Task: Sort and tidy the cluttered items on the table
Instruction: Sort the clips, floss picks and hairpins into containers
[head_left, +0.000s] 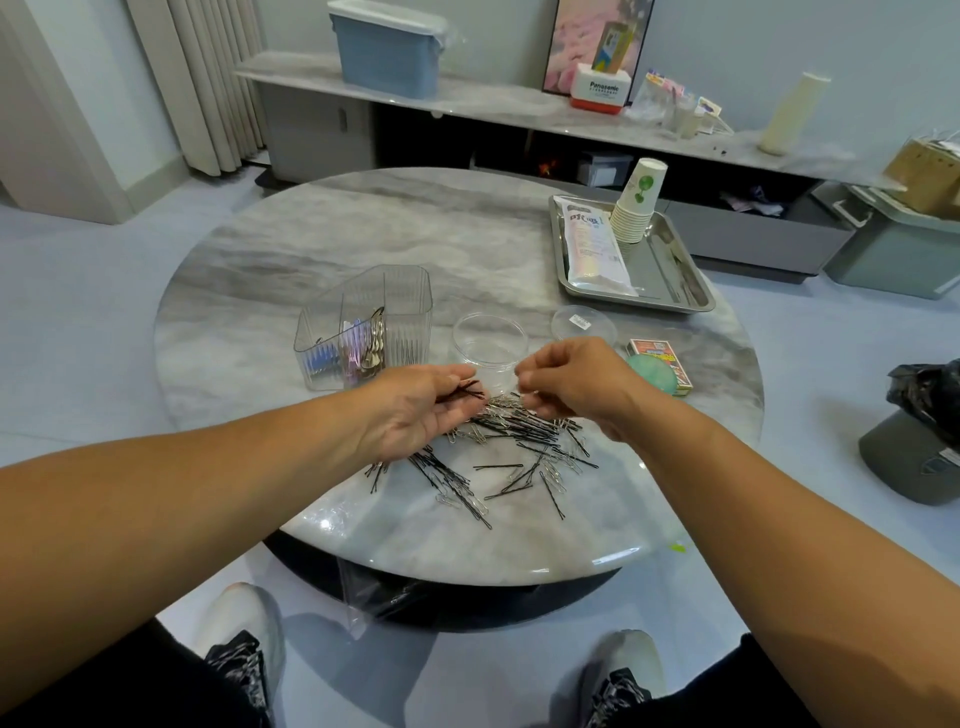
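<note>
The left hand lies palm-up over the pile, its thumb pinning a small bundle of black bobby pins against the fingers — a holding place, it seems, so picked pins stay together. The right hand hovers beside it with fingertips curled as if pinching one pin; whether it holds anything, I cannot tell. Beneath both, mixed bobby pins and silver paper clips sprawl across the marble table. The clear round jar sits open just behind — probably the destination — beside the divided organizer.
</note>
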